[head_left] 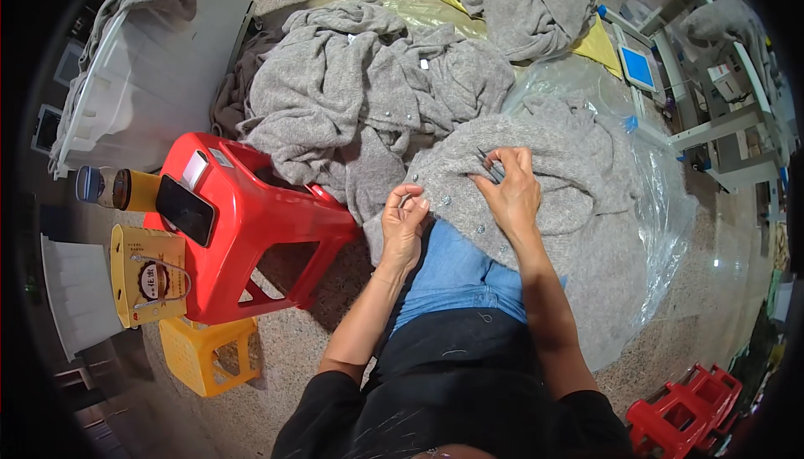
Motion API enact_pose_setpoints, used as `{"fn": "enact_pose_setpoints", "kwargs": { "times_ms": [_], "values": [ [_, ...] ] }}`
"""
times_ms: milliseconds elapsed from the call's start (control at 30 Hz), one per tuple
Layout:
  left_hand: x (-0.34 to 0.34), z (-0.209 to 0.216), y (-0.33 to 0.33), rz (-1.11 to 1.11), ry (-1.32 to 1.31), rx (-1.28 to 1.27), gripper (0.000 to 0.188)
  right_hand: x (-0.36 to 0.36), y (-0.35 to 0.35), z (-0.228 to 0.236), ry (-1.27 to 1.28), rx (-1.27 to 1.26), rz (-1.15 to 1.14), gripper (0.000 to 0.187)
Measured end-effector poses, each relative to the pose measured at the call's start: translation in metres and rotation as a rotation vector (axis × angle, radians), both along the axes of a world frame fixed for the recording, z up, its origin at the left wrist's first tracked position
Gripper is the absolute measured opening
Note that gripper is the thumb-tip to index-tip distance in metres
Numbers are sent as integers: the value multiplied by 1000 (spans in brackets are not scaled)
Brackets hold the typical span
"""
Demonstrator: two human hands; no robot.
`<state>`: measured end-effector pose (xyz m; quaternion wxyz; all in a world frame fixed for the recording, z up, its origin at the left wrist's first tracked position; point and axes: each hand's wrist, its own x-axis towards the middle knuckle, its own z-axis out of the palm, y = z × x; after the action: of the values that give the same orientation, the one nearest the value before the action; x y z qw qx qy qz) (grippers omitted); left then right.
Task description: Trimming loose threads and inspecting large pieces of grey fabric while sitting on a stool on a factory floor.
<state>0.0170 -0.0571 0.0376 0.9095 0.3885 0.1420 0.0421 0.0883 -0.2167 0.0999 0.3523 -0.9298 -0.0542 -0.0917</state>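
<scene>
A grey knit cardigan [536, 145] with several shiny round buttons along its edge lies spread over my lap. My left hand [404, 223] has its thumb and fingers pinched on the cardigan's left edge, close to a button [414, 177]. Over the middle of the knit, my right hand [512, 191] is closed around small metal thread snips [494, 171], their pointed end toward the upper left. Part of the snips is hidden by the fingers. Another button [445, 201] sits on the fabric between both hands.
A heap of grey knitwear [335, 90] lies ahead, with another pile [528, 2] on yellow sheeting behind. At left, a red stool [243, 250] carries a phone [186, 211]. Beside it are a yellow stool [205, 358], a paper bag [151, 275] and a white bin [167, 65].
</scene>
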Motion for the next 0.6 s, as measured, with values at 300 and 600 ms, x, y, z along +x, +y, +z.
{"fn": "enact_pose_setpoints", "kwargs": {
  "times_ms": [300, 600],
  "values": [
    [-5, -14, 2, -65, -82, -151, 20, -3, 0, -1, -18, -10, 0, 32],
    [-10, -1, -12, 238, -30, 738, 5, -2, -7, 6, 47, -28, 55, 36]
  ]
}}
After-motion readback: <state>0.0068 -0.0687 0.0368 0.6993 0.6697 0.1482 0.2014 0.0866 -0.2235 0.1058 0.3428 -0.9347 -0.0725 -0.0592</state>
